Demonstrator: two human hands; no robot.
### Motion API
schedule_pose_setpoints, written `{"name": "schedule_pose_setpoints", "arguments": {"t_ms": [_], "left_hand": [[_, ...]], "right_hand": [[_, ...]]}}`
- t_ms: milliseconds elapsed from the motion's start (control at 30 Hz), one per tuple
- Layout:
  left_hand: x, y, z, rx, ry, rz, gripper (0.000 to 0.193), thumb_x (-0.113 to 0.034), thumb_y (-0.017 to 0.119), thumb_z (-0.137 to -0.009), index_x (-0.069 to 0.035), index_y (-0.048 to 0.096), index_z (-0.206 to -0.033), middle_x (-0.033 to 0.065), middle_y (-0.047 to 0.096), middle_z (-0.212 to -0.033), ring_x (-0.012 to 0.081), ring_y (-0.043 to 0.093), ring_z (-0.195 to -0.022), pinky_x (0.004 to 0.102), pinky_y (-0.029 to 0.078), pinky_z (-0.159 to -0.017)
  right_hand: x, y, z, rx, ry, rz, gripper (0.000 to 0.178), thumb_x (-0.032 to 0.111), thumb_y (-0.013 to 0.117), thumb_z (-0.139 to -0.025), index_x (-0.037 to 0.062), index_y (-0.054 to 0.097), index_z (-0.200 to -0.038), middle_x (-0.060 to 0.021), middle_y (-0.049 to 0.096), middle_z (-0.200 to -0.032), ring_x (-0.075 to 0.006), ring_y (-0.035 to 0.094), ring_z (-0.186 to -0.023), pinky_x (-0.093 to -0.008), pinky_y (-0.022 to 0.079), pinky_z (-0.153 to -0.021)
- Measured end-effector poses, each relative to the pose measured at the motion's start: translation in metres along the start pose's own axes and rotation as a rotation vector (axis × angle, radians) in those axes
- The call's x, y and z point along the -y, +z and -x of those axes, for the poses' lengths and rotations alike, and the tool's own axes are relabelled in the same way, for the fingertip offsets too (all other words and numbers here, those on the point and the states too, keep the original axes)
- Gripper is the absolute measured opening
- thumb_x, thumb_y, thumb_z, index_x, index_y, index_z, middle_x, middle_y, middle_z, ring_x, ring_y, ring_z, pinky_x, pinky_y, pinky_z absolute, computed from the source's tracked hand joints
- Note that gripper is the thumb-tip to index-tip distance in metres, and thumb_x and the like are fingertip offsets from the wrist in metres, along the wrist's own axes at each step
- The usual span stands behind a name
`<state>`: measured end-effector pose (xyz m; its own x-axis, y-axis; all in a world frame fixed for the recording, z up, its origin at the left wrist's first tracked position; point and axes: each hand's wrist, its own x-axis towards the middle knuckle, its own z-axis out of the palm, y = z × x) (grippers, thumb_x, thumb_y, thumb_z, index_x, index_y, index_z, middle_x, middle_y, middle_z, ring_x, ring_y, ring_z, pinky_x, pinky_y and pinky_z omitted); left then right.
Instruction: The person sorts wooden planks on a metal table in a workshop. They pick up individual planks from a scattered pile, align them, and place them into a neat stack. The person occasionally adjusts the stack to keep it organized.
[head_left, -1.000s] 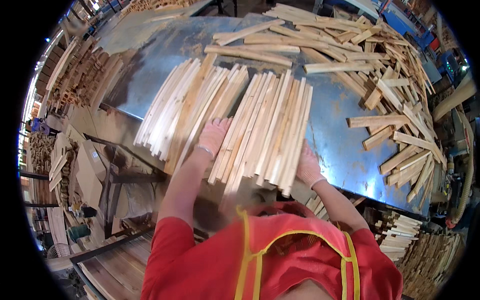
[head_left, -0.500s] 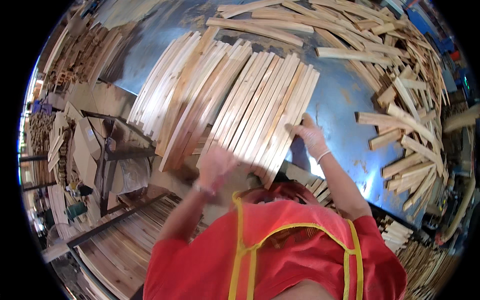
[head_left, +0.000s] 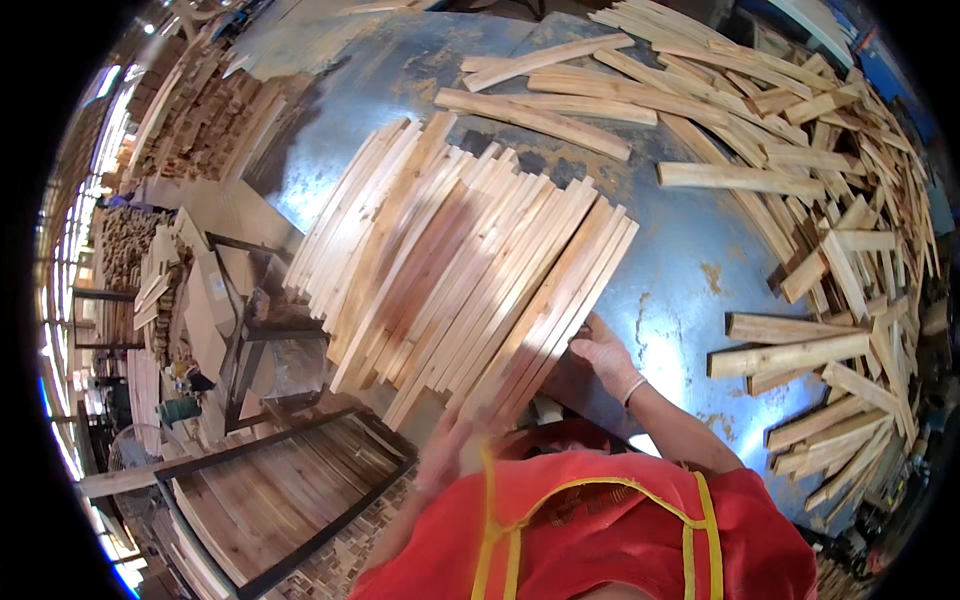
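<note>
Long pale wooden strips [head_left: 500, 270] lie side by side in a slanting row on a blue-grey metal table [head_left: 690, 300], their near ends uneven and jutting past its edge. Some strips in the middle are darker brown. A dark gap sets the rightmost few apart from the others. My right hand [head_left: 605, 360], in a thin pale glove, is closed against the outer right strip near its near end, fingers bent. At the strips' near ends is my left hand [head_left: 445, 450], smeared by motion, so its fingers cannot be made out.
Loose wooden pieces [head_left: 800, 180] lie in a jumbled heap along the table's right and far side. Stacked wood [head_left: 205, 120] stands at the far left. A dark-framed rack of boards [head_left: 290, 490] sits low at the left, below a dark metal stand [head_left: 245, 340].
The view has shifted. The right-hand group of strips now lies closer against the left group. My left hand has moved nearer my body, and my right hand is farther down the outer strip.
</note>
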<state>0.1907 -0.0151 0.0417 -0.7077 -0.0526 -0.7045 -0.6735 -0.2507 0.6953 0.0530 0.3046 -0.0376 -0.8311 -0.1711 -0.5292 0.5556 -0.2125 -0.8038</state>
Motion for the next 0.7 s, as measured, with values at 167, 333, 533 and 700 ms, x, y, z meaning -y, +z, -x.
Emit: {"name": "schedule_pose_setpoints", "arguments": {"t_ms": [167, 333, 533, 700], "left_hand": [[-0.093, -0.018, -0.015, 0.517, 0.055, -0.027, 0.074, -0.037, 0.067, -0.105, 0.0, 0.041, -0.164, 0.0193, 0.057, -0.152, 0.0271, 0.063, -0.127, 0.0407, 0.052, -0.105], [-0.158, 0.122, -0.069, 0.32, 0.047, -1.12, 0.084, -0.03, 0.072, -0.094, -0.004, 0.037, -0.166, 0.0177, 0.073, -0.126, 0.0273, 0.071, -0.111, 0.042, 0.058, -0.09], [-0.208, 0.044, -0.059, 0.049, 0.369, -0.782, 0.053, -0.012, 0.073, -0.087, -0.008, 0.065, -0.139, 0.0112, 0.07, -0.089, 0.0213, 0.064, -0.08, 0.0385, 0.054, -0.077], [-0.245, -0.173, -0.158, -0.134, 0.496, -0.651, 0.031, -0.014, 0.079, -0.09, -0.003, 0.071, -0.118, 0.0085, 0.07, -0.093, 0.0183, 0.066, -0.089, 0.0329, 0.055, -0.082]], "right_hand": [[0.009, 0.003, -0.002, 0.077, 0.078, -0.061, 0.069, 0.008, 0.069, -0.092, -0.0005, 0.048, -0.157, -0.005, 0.068, -0.108, -0.0144, 0.061, -0.091, -0.0285, 0.05, -0.081], [-0.011, 0.004, -0.015, 0.0, -0.048, 0.056, 0.069, 0.015, 0.071, -0.095, 0.0016, 0.048, -0.158, -0.0066, 0.069, -0.119, -0.0171, 0.063, -0.102, -0.031, 0.051, -0.091], [0.008, 0.016, -0.038, -0.181, -0.053, 0.412, 0.084, 0.032, 0.081, -0.093, -0.0014, 0.042, -0.16, -0.0137, 0.066, -0.139, -0.0209, 0.066, -0.113, -0.0332, 0.057, -0.094], [0.044, 0.075, -0.04, -0.058, 0.299, 0.441, 0.062, 0.039, 0.08, -0.091, -0.0032, 0.062, -0.134, -0.0157, 0.071, -0.117, -0.0253, 0.072, -0.091, -0.0396, 0.062, -0.064]]}}
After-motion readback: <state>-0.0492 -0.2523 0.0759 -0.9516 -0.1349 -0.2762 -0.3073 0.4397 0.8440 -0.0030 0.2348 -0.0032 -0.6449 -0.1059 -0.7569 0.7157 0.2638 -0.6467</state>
